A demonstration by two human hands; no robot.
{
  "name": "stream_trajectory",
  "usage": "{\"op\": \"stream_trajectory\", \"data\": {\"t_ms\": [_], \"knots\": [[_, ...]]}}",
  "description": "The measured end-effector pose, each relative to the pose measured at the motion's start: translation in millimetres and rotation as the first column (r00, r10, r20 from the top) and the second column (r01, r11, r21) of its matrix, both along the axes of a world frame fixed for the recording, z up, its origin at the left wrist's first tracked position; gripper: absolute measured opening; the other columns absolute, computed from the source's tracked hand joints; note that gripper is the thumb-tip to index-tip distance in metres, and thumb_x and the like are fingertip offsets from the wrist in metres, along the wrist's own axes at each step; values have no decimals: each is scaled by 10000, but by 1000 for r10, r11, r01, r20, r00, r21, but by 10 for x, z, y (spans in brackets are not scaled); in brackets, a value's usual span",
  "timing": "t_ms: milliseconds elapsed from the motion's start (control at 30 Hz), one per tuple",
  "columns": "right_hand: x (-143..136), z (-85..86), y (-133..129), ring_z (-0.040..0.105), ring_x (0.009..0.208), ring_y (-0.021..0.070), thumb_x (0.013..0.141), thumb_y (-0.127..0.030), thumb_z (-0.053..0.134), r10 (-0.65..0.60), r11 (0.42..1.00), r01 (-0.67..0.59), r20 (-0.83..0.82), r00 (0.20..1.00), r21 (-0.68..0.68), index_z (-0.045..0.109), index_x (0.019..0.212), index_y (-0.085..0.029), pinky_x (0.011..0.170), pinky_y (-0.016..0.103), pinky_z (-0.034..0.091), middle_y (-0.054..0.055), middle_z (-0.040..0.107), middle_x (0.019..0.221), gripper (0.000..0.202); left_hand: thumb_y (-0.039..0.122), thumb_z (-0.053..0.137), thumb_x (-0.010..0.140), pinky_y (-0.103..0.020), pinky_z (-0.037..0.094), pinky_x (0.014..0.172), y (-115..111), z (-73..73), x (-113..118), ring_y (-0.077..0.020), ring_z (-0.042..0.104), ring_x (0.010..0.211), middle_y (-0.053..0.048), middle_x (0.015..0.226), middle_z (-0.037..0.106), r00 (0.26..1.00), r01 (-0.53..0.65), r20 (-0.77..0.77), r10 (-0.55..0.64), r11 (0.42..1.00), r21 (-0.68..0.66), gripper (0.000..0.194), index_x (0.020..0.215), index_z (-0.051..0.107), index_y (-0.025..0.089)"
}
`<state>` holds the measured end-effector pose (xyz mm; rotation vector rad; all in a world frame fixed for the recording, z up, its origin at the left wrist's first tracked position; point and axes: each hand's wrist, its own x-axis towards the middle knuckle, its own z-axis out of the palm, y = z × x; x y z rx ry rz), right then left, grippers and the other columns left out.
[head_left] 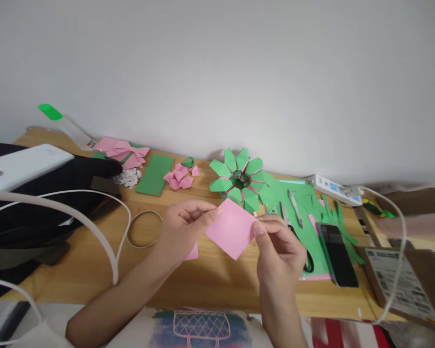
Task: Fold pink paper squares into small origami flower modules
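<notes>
A flat pink paper square [232,229] is held up in the air, turned like a diamond. My left hand [187,226] pinches its left corner between thumb and fingers. The right corner is gripped by my right hand [277,241], thumb on top. Part of another pink paper [192,252] shows on the table beside my left hand. Behind the square stands a ring of folded green paper petals [220,169] with pink edges. To its left lie a cluster of folded pink pieces [178,177] and a stack of green paper [155,174].
Green sheets [312,237], scissors [308,261], a craft knife [295,208] and a phone [338,255] lie at the right, near a power strip [335,190]. A tape ring [129,232] and white cables [103,240] are at the left.
</notes>
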<state>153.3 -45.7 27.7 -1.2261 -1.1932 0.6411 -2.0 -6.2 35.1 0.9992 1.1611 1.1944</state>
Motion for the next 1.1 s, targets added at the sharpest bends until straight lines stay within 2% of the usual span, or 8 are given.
{"op": "stream_trajectory", "data": {"t_ms": [167, 300, 433, 567, 667, 867, 1033, 1100], "knots": [[-73, -48, -47, 580, 743, 157, 852, -169, 632, -84, 992, 85, -9, 996, 89, 667, 736, -231, 691, 315, 464, 5, 616, 730, 137, 235, 686, 756, -205, 501, 527, -62, 85, -15, -132, 650, 591, -4, 654, 732, 992, -12, -127, 28, 992, 123, 77, 706, 723, 189], [69, -8, -28, 608, 772, 167, 855, -174, 632, 82, 996, -84, 119, 989, 19, 662, 782, -234, 722, 338, 481, 14, 647, 771, 100, 242, 655, 794, -209, 480, 554, -33, 173, -132, -129, 640, 605, 5, 676, 726, 953, 75, -303, -5, 972, 221, 124, 695, 722, 208], [214, 157, 109, 642, 785, 170, 854, -200, 632, 403, 915, -377, 298, 865, -144, 665, 840, -226, 731, 334, 510, 27, 689, 820, 44, 223, 615, 797, -208, 451, 559, 49, 249, -213, -134, 633, 613, 8, 667, 723, 879, 297, -440, -184, 933, 204, 173, 655, 712, 201], [183, 327, 226, 655, 828, 156, 842, -212, 652, 443, 897, -403, 366, 819, -182, 677, 907, -238, 746, 300, 520, 14, 705, 871, 75, 188, 558, 793, -194, 408, 526, 69, 283, -196, -125, 616, 591, 13, 649, 721, 796, 453, -511, -324, 879, 147, 202, 664, 714, 198], [125, 411, 261, 651, 763, 140, 861, -196, 614, 486, 874, -437, 419, 767, -213, 672, 832, -224, 683, 274, 505, 5, 702, 813, 71, 170, 555, 802, -197, 394, 538, 48, 263, -186, -119, 613, 597, 22, 668, 728, 758, 495, -561, -332, 853, 165, 205, 698, 727, 210], [181, 545, 276, 622, 642, 129, 858, -173, 578, 491, 846, -495, 647, 582, -197, 646, 755, -209, 604, 267, 455, -1, 685, 711, 128, 146, 546, 787, -211, 398, 576, 19, 234, -219, -116, 603, 587, 35, 650, 723, 727, 539, -591, -351, 824, 173, 222, 647, 704, 215], [317, 577, 267, 665, 732, 155, 836, -184, 635, 465, 876, -448, 565, 681, -181, 660, 838, -229, 664, 284, 511, 11, 713, 800, 52, 195, 565, 792, -211, 392, 544, 3, 240, -271, -123, 595, 567, 18, 633, 722, 756, 498, -565, -331, 851, 167, 217, 630, 707, 213], [304, 554, 262, 672, 772, 159, 828, -215, 673, 503, 853, -487, 540, 674, -187, 664, 903, -231, 686, 286, 522, 17, 718, 847, 77, 196, 579, 791, -204, 397, 540, -3, 232, -277, -119, 592, 554, 21, 612, 710, 764, 502, -544, -347, 849, 164, 206, 632, 709, 214]]}}
